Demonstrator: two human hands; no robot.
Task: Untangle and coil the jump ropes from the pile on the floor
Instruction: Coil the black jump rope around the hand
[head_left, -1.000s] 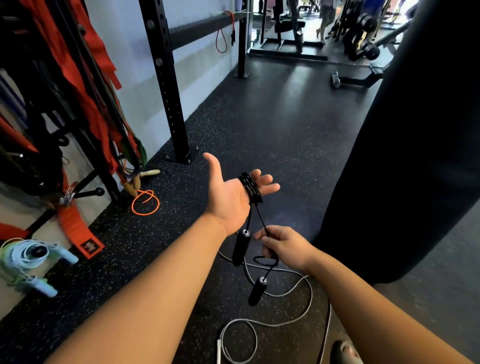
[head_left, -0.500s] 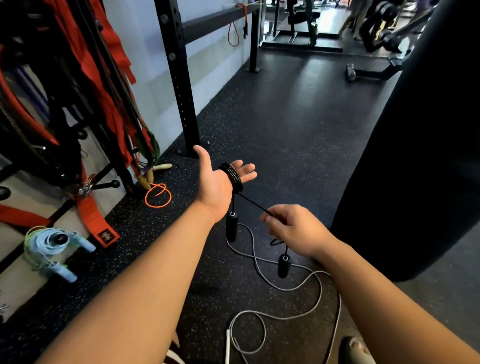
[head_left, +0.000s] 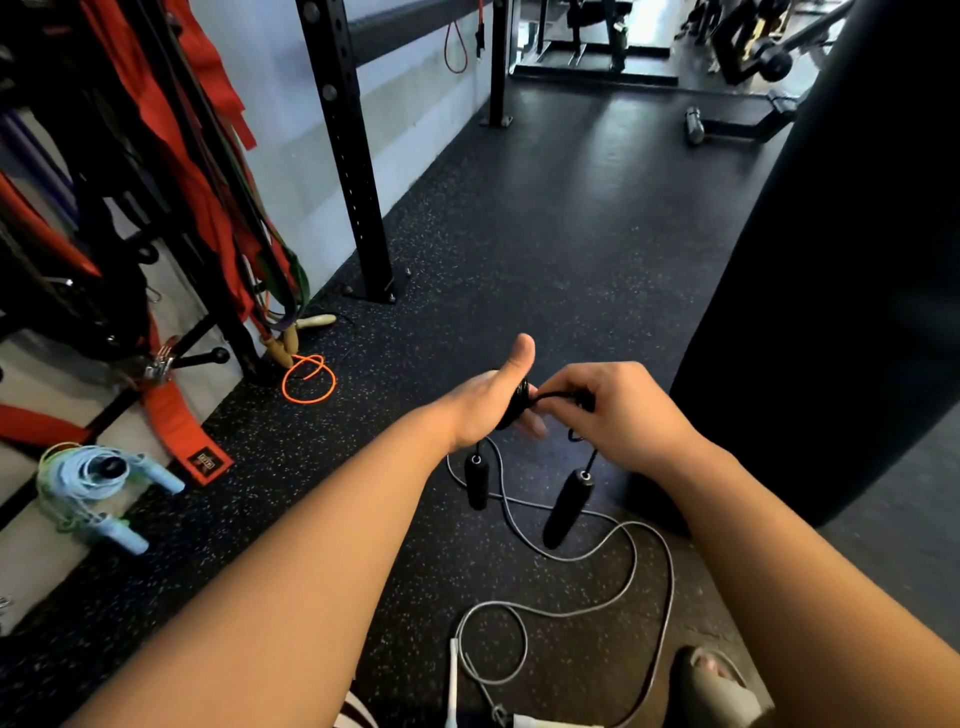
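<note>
As right grip (head_left: 618, 410) pinches black rope (head_left: 520, 401) wrapping unclenched left grip (head_left: 487, 410), speckled floor (head_left: 545, 234) spreads.

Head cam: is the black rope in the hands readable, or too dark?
Head view: the black rope on the left hand merges into one dark mass; the right hand is slightly soft; the grey rope on the floor reads sharply.
</note>
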